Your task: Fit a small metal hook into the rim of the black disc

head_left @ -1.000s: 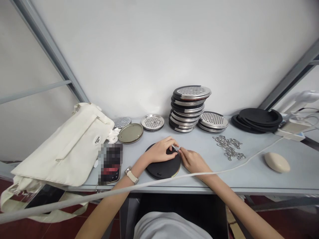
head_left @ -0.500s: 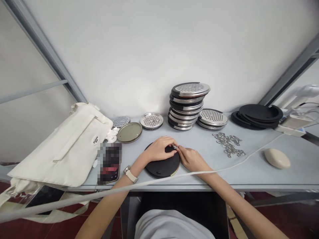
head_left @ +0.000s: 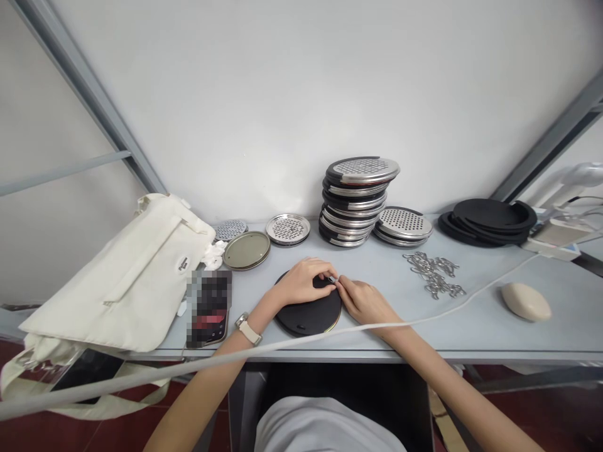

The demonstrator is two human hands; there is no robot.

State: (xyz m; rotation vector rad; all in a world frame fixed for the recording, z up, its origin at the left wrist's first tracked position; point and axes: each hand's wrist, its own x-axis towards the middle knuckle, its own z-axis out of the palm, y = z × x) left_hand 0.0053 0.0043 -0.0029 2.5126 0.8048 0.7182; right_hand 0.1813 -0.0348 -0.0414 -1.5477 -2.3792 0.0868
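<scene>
A round black disc point(head_left: 313, 317) lies flat near the table's front edge, with a thin yellowish rim showing at its lower right. My left hand point(head_left: 305, 282) rests over its upper part, thumb and fingers curled about a small silver metal clip point(head_left: 332, 280). From the right, my right hand point(head_left: 362, 302) pinches the same clip at the disc's upper right edge. The fingertips partly hide it. To the right lies a loose pile of silver metal clips point(head_left: 434, 274), similar in colour.
Behind the hands stands a tall stack of perforated metal discs with black rims point(head_left: 355, 204), beside a shorter stack point(head_left: 404, 227). Black round covers point(head_left: 490, 221) sit at the right. A white cable point(head_left: 301, 341) crosses in front. A cream bag point(head_left: 117, 276) and phone point(head_left: 210, 311) are left.
The whole view has shifted slightly. Both hands stay at the clip on the black disc's edge, with only small finger movement.
</scene>
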